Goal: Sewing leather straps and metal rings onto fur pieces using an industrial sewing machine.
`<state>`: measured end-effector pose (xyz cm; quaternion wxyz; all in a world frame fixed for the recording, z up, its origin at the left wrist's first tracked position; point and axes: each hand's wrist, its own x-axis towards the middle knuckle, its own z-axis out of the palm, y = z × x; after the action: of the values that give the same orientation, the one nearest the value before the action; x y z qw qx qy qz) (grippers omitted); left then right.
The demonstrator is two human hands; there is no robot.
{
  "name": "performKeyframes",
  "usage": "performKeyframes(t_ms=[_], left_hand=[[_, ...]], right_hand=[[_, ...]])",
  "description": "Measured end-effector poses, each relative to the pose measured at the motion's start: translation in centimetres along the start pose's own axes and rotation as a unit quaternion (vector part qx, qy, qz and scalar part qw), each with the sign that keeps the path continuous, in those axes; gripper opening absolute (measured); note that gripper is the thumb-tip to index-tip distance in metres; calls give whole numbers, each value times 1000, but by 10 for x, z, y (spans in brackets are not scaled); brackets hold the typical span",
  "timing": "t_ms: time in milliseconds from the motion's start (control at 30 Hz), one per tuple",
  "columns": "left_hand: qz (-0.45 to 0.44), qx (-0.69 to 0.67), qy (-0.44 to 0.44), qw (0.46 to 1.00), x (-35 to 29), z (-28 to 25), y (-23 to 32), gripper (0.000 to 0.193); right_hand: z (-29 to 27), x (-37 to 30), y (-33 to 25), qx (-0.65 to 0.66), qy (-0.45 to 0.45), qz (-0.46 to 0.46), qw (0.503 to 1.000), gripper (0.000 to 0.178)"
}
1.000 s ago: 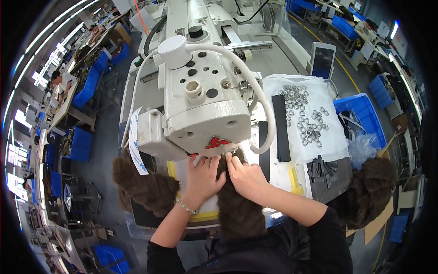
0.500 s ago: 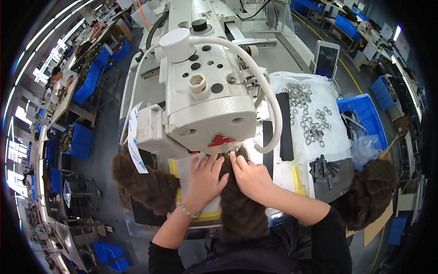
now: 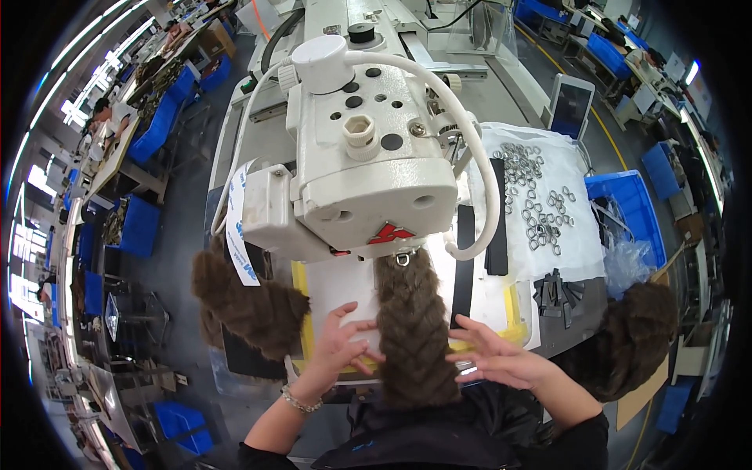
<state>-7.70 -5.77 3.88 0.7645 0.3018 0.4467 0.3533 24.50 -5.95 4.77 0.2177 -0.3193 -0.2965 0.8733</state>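
Hands [image 3: 335, 348] [image 3: 501, 360] beside fur [image 3: 415, 333] lengthwise toward machine [image 3: 376, 196]

Red angular emblem [image 3: 391, 233] on the front of the white industrial sewing machine head [image 3: 376, 192], blue printing on the white strip [image 3: 237, 223] hanging at its left, tiny illegible blue mark [image 3: 363, 446] on the dark garment [image 3: 423, 448]

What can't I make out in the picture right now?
All in the head view:
Far end of the brown fur strip: hidden under the white machine head.
Count of the metal rings: too small, overlapping.
Bottom of the blue bin: covered by clear plastic and other contents.
Left sleeve: cut off by the lower edge.
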Motion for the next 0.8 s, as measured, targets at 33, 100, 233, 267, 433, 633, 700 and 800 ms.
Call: performKeyframes(t_ms=[33, 100, 233, 267, 433, 633, 700, 800], left_hand=[[-32, 12, -3, 999, -1, 5, -2, 85], [-51, 52, 0, 997, 4, 17, -7, 83], [-72, 103, -37, 991, 13, 28, -3, 85], [-82, 97, -64, 990, 13, 31, -2, 86], [17, 33, -201, 979, -11, 29, -41, 82], [4, 597, -252, 762, -10, 44, -5, 53], [52, 535, -167, 827, -14, 46, -3, 53], [130, 400, -32, 907, -11, 53, -5, 52]], right_hand=[[5, -1, 2, 23, -10, 8, 1000, 77], [7, 1, 5, 67, -33, 16, 997, 80], [0, 3, 11, 54, -47, 47, 996, 71], [-4, 4, 16, 59, -64, 43, 995, 65], [11, 4, 32, 34, -18, 54, 998, 47], [25, 36, 51, 49, 92, -84, 991, 31], [30, 39, 54, -55, 79, -174, 980, 25], [32, 41, 60, -66, 67, -192, 977, 29]])
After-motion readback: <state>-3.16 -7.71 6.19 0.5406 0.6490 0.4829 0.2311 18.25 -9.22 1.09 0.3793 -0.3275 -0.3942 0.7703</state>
